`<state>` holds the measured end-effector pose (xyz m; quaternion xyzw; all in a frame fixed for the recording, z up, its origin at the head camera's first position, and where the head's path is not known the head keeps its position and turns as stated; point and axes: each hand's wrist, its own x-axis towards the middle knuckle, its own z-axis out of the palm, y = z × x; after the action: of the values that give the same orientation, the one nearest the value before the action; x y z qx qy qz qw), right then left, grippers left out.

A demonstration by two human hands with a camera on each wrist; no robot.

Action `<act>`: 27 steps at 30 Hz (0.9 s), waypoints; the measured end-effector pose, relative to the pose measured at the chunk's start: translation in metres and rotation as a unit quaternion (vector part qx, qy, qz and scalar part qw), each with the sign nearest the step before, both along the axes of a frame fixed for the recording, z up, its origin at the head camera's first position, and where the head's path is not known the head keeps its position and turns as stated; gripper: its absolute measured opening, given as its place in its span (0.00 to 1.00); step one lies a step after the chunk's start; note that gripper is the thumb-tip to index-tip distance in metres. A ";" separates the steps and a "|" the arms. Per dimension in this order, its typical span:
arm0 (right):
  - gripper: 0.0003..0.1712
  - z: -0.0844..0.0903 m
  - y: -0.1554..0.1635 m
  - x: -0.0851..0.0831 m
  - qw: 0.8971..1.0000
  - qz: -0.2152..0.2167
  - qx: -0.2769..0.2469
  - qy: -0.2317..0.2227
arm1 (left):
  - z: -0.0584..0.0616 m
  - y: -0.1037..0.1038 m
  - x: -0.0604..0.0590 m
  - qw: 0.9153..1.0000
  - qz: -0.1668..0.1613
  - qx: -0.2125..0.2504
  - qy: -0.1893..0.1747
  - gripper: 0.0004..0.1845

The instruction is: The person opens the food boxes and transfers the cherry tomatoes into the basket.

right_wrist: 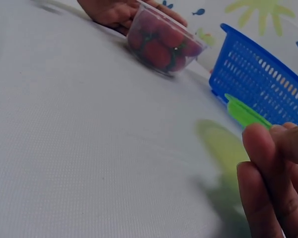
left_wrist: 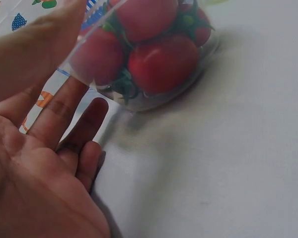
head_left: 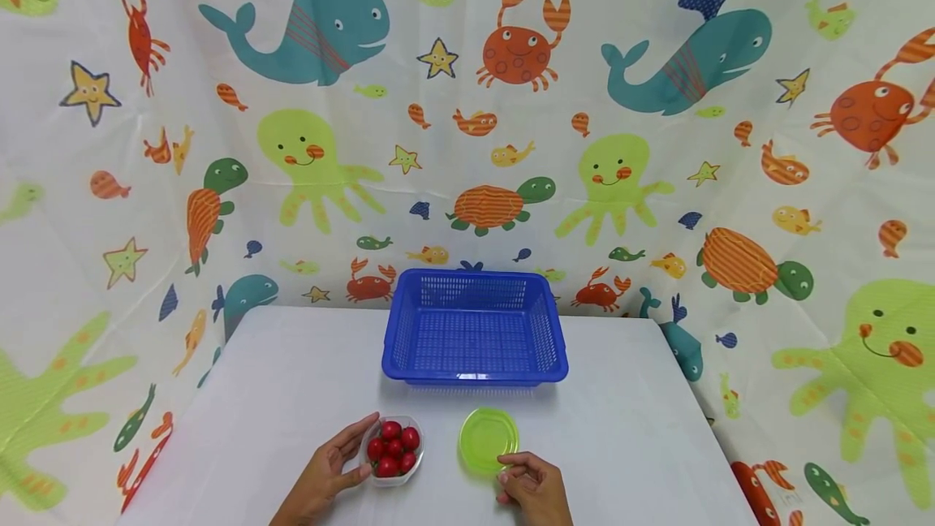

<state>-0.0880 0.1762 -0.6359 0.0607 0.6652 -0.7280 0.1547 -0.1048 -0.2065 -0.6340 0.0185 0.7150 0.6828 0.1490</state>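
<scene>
My left hand [head_left: 325, 471] grips the left side of a clear plastic tub [left_wrist: 151, 103], thumb in front and fingers behind it. Several small red tomatoes [head_left: 394, 448] with green stems fill the tub, which has no lid on. On the right, my right hand [head_left: 536, 487] pinches the near edge of a round green lid [head_left: 488, 438] between thumb and fingers. The right wrist view shows that lid edge-on above the white table, its greenish shadow lying below. A short gap separates the lid from the tub.
Behind both hands stands a blue plastic basket [head_left: 475, 376] with slotted walls, near the far edge of the white table [head_left: 621, 428]. A white curtain [head_left: 453, 15] printed with sea animals hangs at the back and both sides.
</scene>
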 end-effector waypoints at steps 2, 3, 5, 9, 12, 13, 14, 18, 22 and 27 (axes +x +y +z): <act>0.21 0.000 0.000 0.000 1.000 0.001 0.001 -0.003 | 0.000 0.000 0.000 1.000 -0.001 -0.002 0.000 0.38; 0.20 0.000 0.001 0.001 1.000 0.003 0.003 -0.002 | 0.000 0.000 0.000 1.000 0.000 -0.002 0.000 0.38; 0.20 0.001 0.001 0.001 1.000 0.006 0.007 -0.003 | -0.001 0.000 0.001 1.000 -0.002 -0.003 0.000 0.38; 0.19 0.002 0.002 0.002 1.000 0.011 0.014 -0.007 | -0.001 0.000 0.000 1.000 0.000 0.000 -0.003 0.38; 0.19 0.004 0.002 0.003 1.000 0.014 0.017 -0.016 | 0.000 0.000 0.000 1.000 0.002 0.001 -0.007 0.38; 0.18 0.004 0.003 0.003 1.000 0.015 0.019 -0.020 | 0.000 0.000 0.000 1.000 0.001 0.001 -0.009 0.38; 0.18 0.004 0.003 0.003 0.999 0.015 0.021 -0.023 | 0.000 0.000 0.000 1.000 0.000 0.001 -0.011 0.38; 0.18 0.005 0.003 0.004 0.999 0.017 0.027 -0.034 | -0.001 0.000 0.000 1.000 -0.004 0.003 -0.017 0.38; 0.18 0.006 0.004 0.005 0.999 0.022 0.030 -0.037 | -0.001 0.000 0.000 1.000 -0.006 0.002 -0.016 0.38; 0.17 0.006 0.005 0.005 0.998 0.029 0.047 -0.028 | 0.002 0.000 0.000 1.000 -0.008 0.002 -0.020 0.38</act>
<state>-0.0834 0.1807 -0.6298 0.0687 0.6952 -0.6894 0.1915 -0.1050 -0.2067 -0.6322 0.0108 0.7106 0.6831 0.1682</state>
